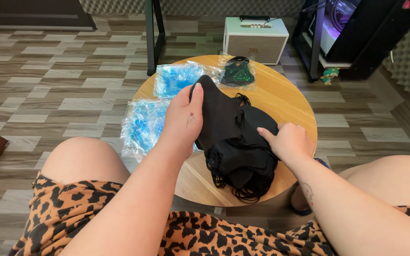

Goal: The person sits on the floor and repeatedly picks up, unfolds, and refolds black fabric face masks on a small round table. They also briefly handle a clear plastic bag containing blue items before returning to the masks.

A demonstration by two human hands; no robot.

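Pinching one black mask (217,111) off the pile (240,163) at the table's (285,102) near edge, left hand (183,121); right hand (288,140) presses pile, one bagged mask (237,72) at far edge, most unpacked.

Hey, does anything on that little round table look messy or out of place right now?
Mostly the pile of black masks: loosely heaped, ear loops tangled and trailing over the round table at its near edge. The left hand lifts one; the right hand rests on the heap. One clear bag overhangs the left rim.
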